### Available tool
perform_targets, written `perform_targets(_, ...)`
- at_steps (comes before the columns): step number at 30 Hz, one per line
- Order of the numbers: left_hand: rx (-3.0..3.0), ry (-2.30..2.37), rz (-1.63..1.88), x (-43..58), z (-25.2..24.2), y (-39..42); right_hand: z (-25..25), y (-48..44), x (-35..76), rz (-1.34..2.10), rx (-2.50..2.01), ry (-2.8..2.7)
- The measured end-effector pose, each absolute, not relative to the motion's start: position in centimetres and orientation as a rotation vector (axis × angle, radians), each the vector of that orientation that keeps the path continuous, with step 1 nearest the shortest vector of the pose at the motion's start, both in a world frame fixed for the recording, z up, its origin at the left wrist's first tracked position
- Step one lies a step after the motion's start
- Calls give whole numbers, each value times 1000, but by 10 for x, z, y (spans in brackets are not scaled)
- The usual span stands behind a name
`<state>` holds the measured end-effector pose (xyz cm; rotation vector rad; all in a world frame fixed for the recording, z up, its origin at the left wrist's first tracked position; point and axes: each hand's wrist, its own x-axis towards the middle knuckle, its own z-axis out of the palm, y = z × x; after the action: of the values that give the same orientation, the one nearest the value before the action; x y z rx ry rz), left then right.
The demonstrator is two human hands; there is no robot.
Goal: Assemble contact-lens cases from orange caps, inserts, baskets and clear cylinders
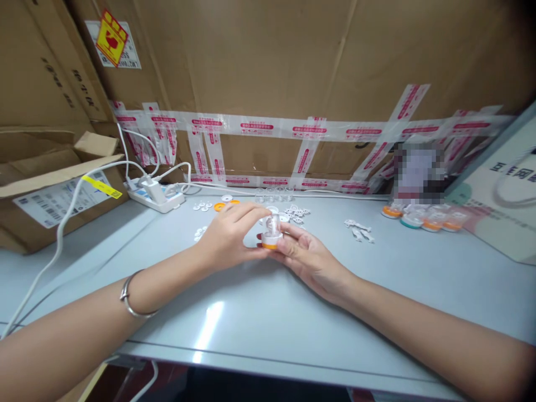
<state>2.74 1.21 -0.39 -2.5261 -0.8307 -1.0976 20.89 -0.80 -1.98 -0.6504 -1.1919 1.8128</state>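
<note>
Between my hands, above the table, is a small clear-domed capsule [273,226] with a white and orange base; it stands upright. My right hand [314,259] grips the base from the right, thumb in front and fingers behind. From the left, my left hand [228,231] pinches it, with fingertips at the dome's top and the thumb at the bottom. Just behind lie small white plastic parts [296,213], partly hidden by the hands. White and orange rings [219,206] and several clear domes [274,194] are there too.
Several capsules with orange or green bases [433,224] stand at the right. White parts [359,230] lie nearer. A power strip [157,196] with cables and an open carton [54,190] are at the left. A large taped cardboard box [251,67] walls the back of the table [259,318].
</note>
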Motion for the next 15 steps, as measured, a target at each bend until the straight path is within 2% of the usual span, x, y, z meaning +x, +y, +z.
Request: perform_targets(15, -2285, -609, -1069, 30, -2, 7, -23, -17, 207, 1724, -593, -1394)
